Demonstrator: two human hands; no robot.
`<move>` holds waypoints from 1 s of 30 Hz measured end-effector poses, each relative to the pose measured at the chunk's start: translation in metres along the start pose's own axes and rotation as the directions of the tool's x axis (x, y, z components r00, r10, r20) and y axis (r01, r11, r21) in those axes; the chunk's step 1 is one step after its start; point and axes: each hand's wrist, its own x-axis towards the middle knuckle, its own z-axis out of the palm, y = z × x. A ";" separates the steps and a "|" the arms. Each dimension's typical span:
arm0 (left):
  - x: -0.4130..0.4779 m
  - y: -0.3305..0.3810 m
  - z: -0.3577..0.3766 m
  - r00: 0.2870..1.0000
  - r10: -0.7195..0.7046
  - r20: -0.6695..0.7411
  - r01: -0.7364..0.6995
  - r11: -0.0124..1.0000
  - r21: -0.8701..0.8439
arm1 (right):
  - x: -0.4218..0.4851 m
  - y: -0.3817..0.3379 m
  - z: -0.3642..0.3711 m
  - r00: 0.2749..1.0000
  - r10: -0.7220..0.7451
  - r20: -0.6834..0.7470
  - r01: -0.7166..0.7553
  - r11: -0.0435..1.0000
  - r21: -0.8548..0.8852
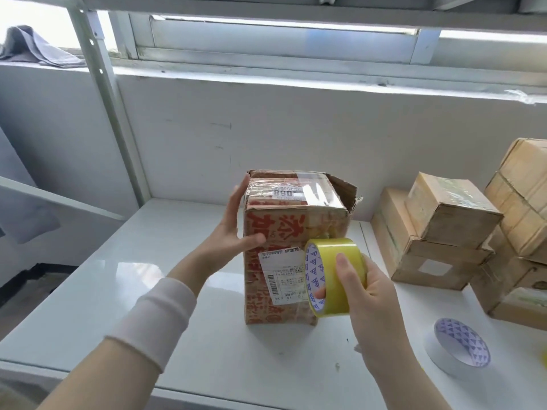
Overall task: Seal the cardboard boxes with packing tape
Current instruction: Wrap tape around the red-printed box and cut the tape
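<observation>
The box (296, 214) stands tall on the white desk (177, 291), right in front of you and near the wall. Your left hand (233, 223) lies flat on its left side, fingers straight, thumb on the front. That grip is open; it only presses. Your right hand (364, 294) has its grip closed tight round the yellow tape roll (334, 250), thumb on the outside and a fingertip in the hole. The roll is just beside the front right corner of the box, about half way up.

At the top, a flap (343, 187) on the right side sticks up, so the box is not shut there. I think that is the job now. I cannot tell if the loose end of the tape is stuck to the box, as the roll hides it.

To do it well, push the flap down flat first. Stick the tape end on the side, a bit below the top edge. Pull the roll up and over the top in a straight line, tight, so no bumps form. Let your left hand press the box so it does not tip; it is tall and could wobble. Then rub the tape down.

The other boxes (438, 232) are piled on your right, and a white roll (458, 350) lies flat near them.
</observation>
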 end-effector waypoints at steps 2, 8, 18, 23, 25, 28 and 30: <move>0.010 -0.005 0.007 0.998 0.057 -0.008 -0.057 0.994 -0.090 | 0.009 -0.002 -0.002 1.000 -0.007 0.024 0.007 1.000 -0.002; 0.024 0.009 0.012 0.968 -0.115 -0.224 0.057 0.967 -0.248 | 0.034 -0.051 -0.007 0.982 -0.122 0.145 0.139 0.984 -0.112; 0.001 -0.051 0.018 0.595 -0.789 -0.154 0.704 0.604 -0.374 | 0.101 0.014 0.023 0.981 0.135 0.140 -0.118 0.985 -0.124; 0.024 -0.071 0.029 0.818 -0.331 -0.471 0.499 0.814 0.296 | 0.100 0.053 0.028 0.988 0.091 0.129 -0.080 0.993 -0.084; 0.036 -0.072 0.034 0.926 -0.166 -0.340 0.345 0.741 0.577 | 0.099 0.061 0.031 0.990 0.079 0.116 -0.070 0.995 -0.073; 0.044 -0.082 0.034 0.948 -0.261 -0.185 0.313 0.639 0.702 | 0.096 0.066 0.034 0.994 0.053 0.094 -0.046 0.996 -0.077; 0.046 -0.086 0.033 0.929 -0.311 -0.202 0.356 0.599 0.718 | 0.091 0.061 0.036 0.996 0.054 0.069 -0.048 0.995 -0.087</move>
